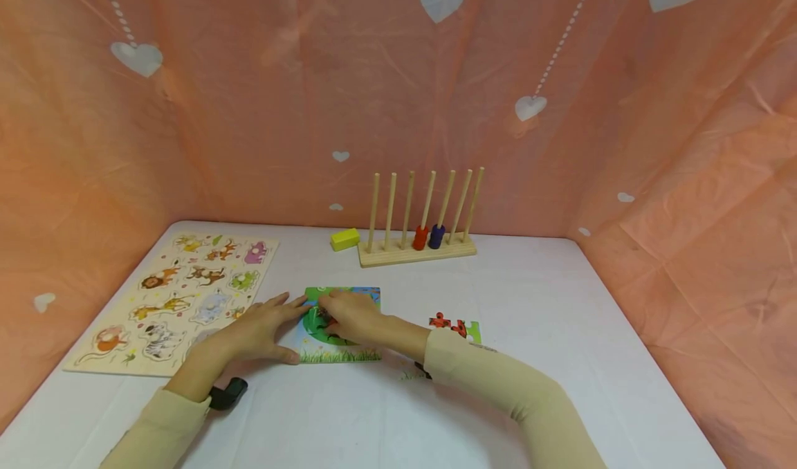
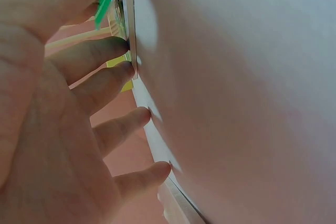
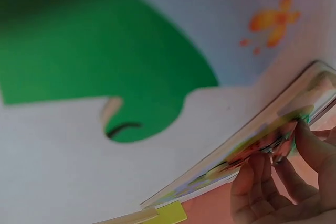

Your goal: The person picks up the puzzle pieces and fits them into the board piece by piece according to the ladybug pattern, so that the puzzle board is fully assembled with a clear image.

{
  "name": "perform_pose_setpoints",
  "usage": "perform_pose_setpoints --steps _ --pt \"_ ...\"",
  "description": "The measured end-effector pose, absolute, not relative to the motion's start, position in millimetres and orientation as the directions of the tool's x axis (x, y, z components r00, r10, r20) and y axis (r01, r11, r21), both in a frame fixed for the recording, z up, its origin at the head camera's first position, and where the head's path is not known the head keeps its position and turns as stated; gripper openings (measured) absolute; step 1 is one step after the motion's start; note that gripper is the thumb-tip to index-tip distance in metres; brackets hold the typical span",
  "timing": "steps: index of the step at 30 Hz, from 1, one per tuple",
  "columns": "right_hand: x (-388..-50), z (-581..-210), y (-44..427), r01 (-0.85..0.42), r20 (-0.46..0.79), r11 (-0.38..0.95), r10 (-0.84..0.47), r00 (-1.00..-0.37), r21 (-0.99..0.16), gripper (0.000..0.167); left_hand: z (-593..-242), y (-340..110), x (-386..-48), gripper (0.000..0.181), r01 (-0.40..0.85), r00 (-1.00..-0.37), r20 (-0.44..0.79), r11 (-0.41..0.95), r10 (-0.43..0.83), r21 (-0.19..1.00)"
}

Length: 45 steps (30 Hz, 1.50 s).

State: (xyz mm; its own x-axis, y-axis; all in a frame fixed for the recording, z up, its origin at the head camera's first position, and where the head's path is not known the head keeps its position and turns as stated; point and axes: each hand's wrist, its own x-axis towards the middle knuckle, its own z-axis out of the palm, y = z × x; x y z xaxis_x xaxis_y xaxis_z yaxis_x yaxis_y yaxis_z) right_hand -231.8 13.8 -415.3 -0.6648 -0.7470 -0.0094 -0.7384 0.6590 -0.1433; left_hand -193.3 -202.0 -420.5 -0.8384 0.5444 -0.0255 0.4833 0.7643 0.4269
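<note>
A small picture puzzle board [image 1: 342, 356], with a green shape and grass along its lower edge, lies in front of me. My left hand [image 1: 258, 330] rests at its left side, fingers spread; in the left wrist view some fingertips touch the board's edge and others the table. My right hand [image 1: 355, 317] is over the board. In the left wrist view a green puzzle piece [image 2: 106, 4] is tilted up from it. The right wrist view shows thumb and fingers pinching this piece at the board; its picture is mostly hidden.
Loose puzzle pieces [image 1: 459, 328] lie right of the board, partly behind my right sleeve; one large green piece [image 3: 105, 45] is close in the right wrist view. A wooden animal board [image 1: 140, 296] is at left. Behind stand a peg rack [image 1: 398, 256] and a yellow block [image 1: 345, 239].
</note>
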Motion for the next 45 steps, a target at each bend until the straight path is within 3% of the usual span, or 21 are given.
perform_pose_setpoints --steps 14,30,34,40,45 --pt "-230.6 -414.9 9.9 -0.694 -0.025 0.686 -0.715 -0.699 -0.219 0.034 -422.6 -203.7 -194.7 0.090 0.486 -0.838 -0.021 0.762 0.546 0.427" --pt "-232.6 -419.0 11.3 -0.721 0.010 0.668 -0.732 -0.681 -0.184 0.036 -420.9 -201.8 -193.9 0.090 0.483 -0.837 -0.027 0.761 0.547 0.434" --pt "-229.6 -416.9 14.1 -0.756 0.057 0.646 -0.755 -0.653 -0.105 0.035 -420.2 -201.0 -193.8 0.090 0.482 -0.837 -0.031 0.763 0.546 0.430" --pt "-213.1 -414.6 21.5 -0.829 0.040 0.531 -0.845 -0.533 0.175 0.045 -420.8 -201.5 -194.3 0.089 0.483 -0.840 -0.024 0.767 0.542 0.422" --pt "-196.4 -418.2 25.8 -0.871 -0.050 0.459 -0.880 -0.473 0.175 0.058 -422.8 -203.0 -194.5 0.092 0.482 -0.843 -0.017 0.769 0.538 0.420"
